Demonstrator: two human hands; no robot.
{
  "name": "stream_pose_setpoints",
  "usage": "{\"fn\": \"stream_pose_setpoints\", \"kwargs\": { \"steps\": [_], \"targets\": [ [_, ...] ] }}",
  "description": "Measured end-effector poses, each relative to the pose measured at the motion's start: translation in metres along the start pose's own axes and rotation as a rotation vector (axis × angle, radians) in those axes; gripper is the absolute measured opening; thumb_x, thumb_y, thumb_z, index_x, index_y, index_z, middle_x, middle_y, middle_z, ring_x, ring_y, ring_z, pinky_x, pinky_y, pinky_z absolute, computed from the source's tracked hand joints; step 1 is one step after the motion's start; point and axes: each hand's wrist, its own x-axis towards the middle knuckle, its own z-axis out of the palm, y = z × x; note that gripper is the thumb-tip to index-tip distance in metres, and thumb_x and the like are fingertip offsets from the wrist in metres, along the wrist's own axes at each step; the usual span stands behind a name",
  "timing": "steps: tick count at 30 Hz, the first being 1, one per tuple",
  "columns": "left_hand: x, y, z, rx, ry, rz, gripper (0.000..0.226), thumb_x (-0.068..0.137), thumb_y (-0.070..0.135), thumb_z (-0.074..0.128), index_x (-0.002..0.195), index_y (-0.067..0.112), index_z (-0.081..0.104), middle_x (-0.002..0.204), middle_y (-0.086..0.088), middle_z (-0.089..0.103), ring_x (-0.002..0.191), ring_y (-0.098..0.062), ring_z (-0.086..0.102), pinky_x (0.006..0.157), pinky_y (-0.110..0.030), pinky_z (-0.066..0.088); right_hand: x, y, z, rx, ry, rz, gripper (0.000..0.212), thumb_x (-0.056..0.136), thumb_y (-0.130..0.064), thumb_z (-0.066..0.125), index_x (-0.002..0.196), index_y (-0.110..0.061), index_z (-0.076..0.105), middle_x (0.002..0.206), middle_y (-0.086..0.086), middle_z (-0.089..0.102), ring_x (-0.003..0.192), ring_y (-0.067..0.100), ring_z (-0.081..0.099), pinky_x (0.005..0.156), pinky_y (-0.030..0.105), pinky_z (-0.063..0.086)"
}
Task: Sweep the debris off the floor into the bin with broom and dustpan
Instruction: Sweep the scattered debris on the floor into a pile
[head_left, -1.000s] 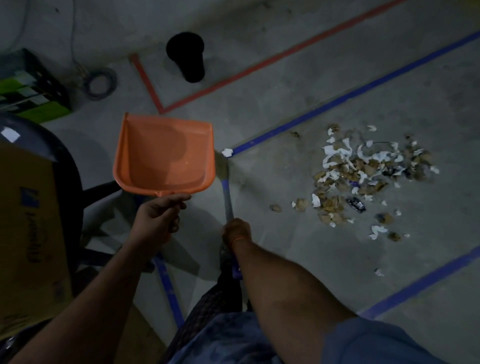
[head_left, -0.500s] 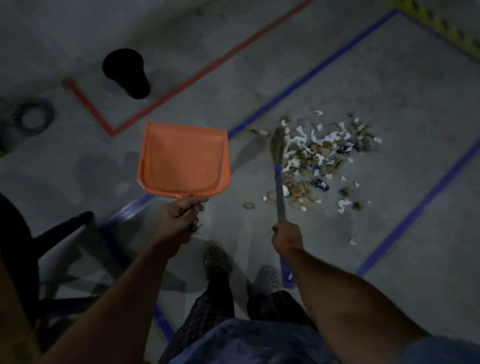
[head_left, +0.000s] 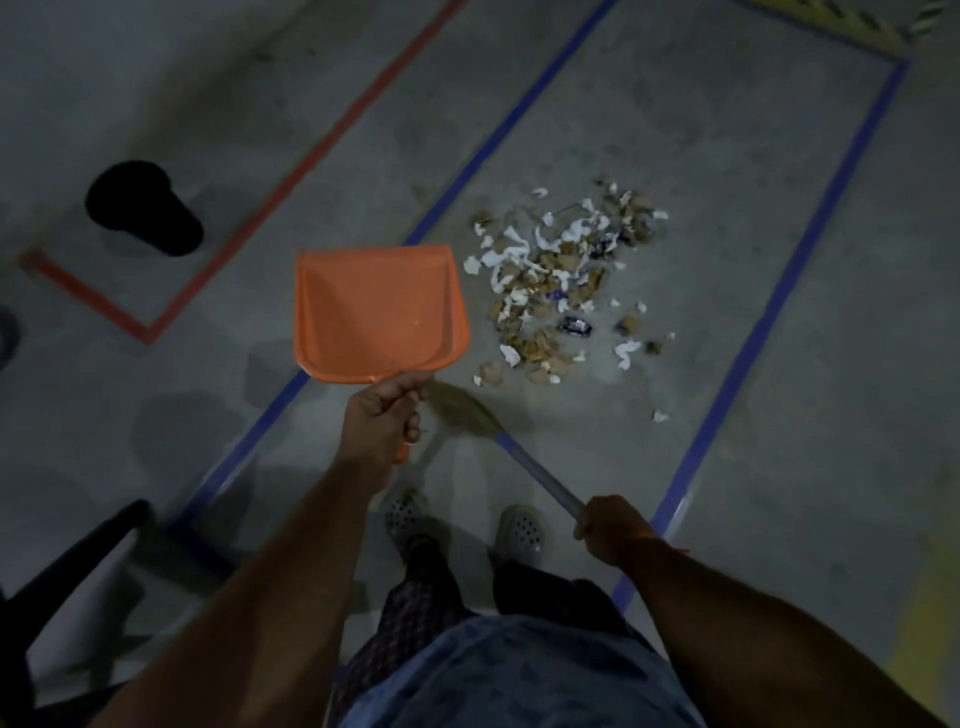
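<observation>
I note my left hand (head_left: 382, 415) gripping the empty orange dustpan (head_left: 379, 314) aloft, right hand (head_left: 608, 527) gripping the broom (head_left: 519, 457); paper-and-cardboard debris (head_left: 561, 280) lies scattered ahead, apparently untouched, so ground the pan edge before sweeping.

The floor (head_left: 779, 364) around the debris pile (head_left: 563, 275) is bare on its right and far sides, up to the blue tape lines (head_left: 779, 301). On its left the orange dustpan (head_left: 376, 317) hangs just beside it. The broom (head_left: 498, 436) lies across the near approach (bristles under the dustpan's handle). The black bin (head_left: 140, 208) stands well apart, beyond the red tape (head_left: 291, 171).
</observation>
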Motion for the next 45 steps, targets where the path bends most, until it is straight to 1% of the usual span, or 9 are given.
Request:
{"fn": "stream_pose_setpoints", "kwargs": {
  "steps": [3,14,19,23,27,33,38,41,45],
  "targets": [
    [0.000,0.005,0.006,0.013,-0.008,0.003,0.030,0.102,0.004,0.049,0.112,0.019,0.073,0.087,0.003,0.059,0.050,-0.009,0.043,0.044,-0.015,0.021,0.008,-0.004,-0.008,0.060,0.083,0.048,0.031,0.089,-0.025,0.056,0.114,-0.011,0.069,0.117,0.007,0.068,0.106,0.022,0.065,0.094,0.031,0.053],
    [0.018,0.045,-0.036,0.033,0.035,0.056,0.028,0.102,0.008,0.051,0.107,0.022,0.074,0.084,0.000,0.057,0.050,-0.011,0.043,0.044,-0.016,0.022,0.028,-0.074,-0.065,0.149,0.338,-0.025,0.030,0.088,-0.019,0.058,0.115,-0.022,0.072,0.118,0.006,0.068,0.109,0.024,0.064,0.099,0.032,0.050],
    [0.047,0.053,-0.077,0.053,0.043,0.082,0.025,0.102,0.008,0.050,0.112,0.017,0.072,0.086,-0.008,0.053,0.050,-0.012,0.040,0.045,-0.016,0.022,0.048,-0.135,-0.077,0.179,0.334,-0.102,0.032,0.090,-0.019,0.054,0.118,-0.022,0.070,0.123,0.005,0.066,0.112,0.023,0.062,0.103,0.031,0.047],
    [0.078,0.064,-0.120,0.109,0.000,0.073,0.026,0.102,0.005,0.050,0.114,0.014,0.071,0.086,-0.008,0.053,0.050,-0.012,0.040,0.045,-0.015,0.022,0.073,-0.203,-0.077,0.209,0.254,-0.111,0.026,0.088,-0.018,0.056,0.108,-0.021,0.073,0.119,0.007,0.067,0.110,0.024,0.063,0.100,0.030,0.048],
    [0.122,0.093,-0.173,0.159,-0.060,0.116,0.027,0.101,-0.001,0.049,0.109,0.010,0.072,0.084,-0.007,0.057,0.047,-0.008,0.043,0.039,-0.018,0.030,0.106,-0.292,-0.079,0.245,0.185,-0.107,0.021,0.087,-0.021,0.061,0.106,-0.018,0.071,0.119,0.008,0.065,0.112,0.025,0.061,0.098,0.034,0.050],
    [0.172,0.133,-0.231,0.170,-0.094,0.092,0.029,0.100,-0.007,0.046,0.113,0.003,0.069,0.086,-0.006,0.059,0.045,-0.006,0.040,0.038,-0.015,0.032,0.155,-0.369,-0.102,0.411,0.198,0.090,0.034,0.089,-0.028,0.062,0.113,-0.006,0.068,0.111,0.012,0.070,0.100,0.028,0.068,0.086,0.038,0.057],
    [0.208,0.139,-0.259,0.141,-0.090,0.064,0.028,0.100,-0.003,0.048,0.114,0.006,0.070,0.089,-0.006,0.059,0.047,-0.008,0.041,0.040,-0.017,0.030,0.165,-0.365,-0.141,0.475,0.371,0.260,0.029,0.090,-0.026,0.057,0.110,-0.008,0.069,0.107,0.006,0.070,0.097,0.022,0.068,0.071,0.024,0.050],
    [0.221,0.144,-0.259,0.114,-0.100,0.043,0.029,0.101,0.000,0.048,0.111,0.013,0.072,0.089,-0.003,0.059,0.046,-0.008,0.041,0.042,-0.015,0.023,0.163,-0.363,-0.152,0.438,0.404,0.243,0.026,0.086,-0.023,0.059,0.107,-0.017,0.073,0.111,0.002,0.069,0.101,0.020,0.067,0.084,0.025,0.052],
    [0.241,0.148,-0.258,0.110,-0.114,0.035,0.031,0.100,0.002,0.050,0.104,0.020,0.075,0.085,-0.010,0.054,0.049,-0.012,0.041,0.044,-0.017,0.023,0.165,-0.371,-0.157,0.351,0.413,0.146,0.029,0.082,-0.022,0.064,0.110,-0.027,0.070,0.123,0.001,0.065,0.111,0.021,0.062,0.099,0.027,0.046]
  ]
}}
